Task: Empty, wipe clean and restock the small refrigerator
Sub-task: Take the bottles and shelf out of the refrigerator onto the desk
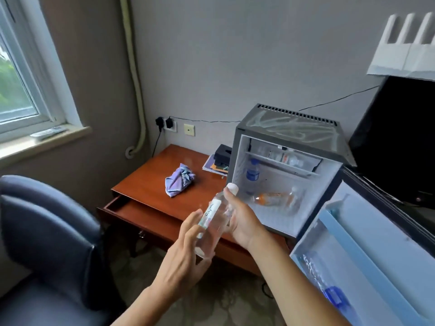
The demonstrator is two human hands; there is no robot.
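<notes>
both hands (243, 220) on tilted clear bottle (213, 222), right fingers (229, 198) curled, left (188, 245) straight

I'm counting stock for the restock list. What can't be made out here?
All in the head view:
- Top-shelf bottles: pale and small behind the shelf rail; number unclear.
- Door-shelf bottle: motion-blurred, partly behind the rail.
- Clear bottle label: too blurred to read; right hand covers one side.
- Refrigerator door: cut off by the frame edge.
</notes>
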